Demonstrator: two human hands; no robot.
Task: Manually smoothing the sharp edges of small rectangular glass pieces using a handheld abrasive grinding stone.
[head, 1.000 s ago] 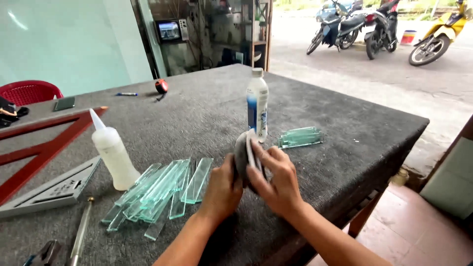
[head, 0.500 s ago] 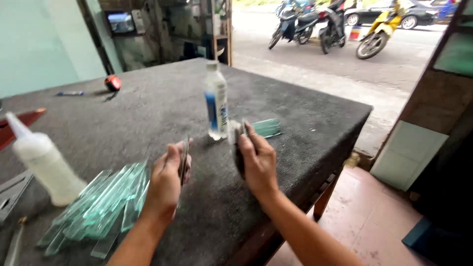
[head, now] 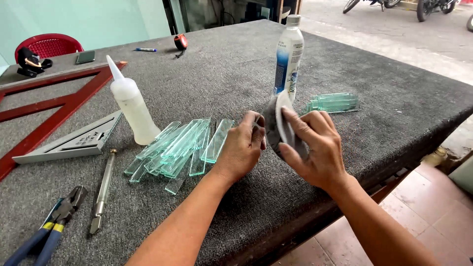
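Head view: grey abrasive pad [head: 276, 129] with a pale edge, held upright just in front of the plastic bottle [head: 288, 54], over the grey table [head: 394, 113]. Half a second ago the hands were apart; now both meet on the pad. Right hand [head: 313, 148] pinches it, fingers spread; left hand [head: 244, 148] curls against its left side.
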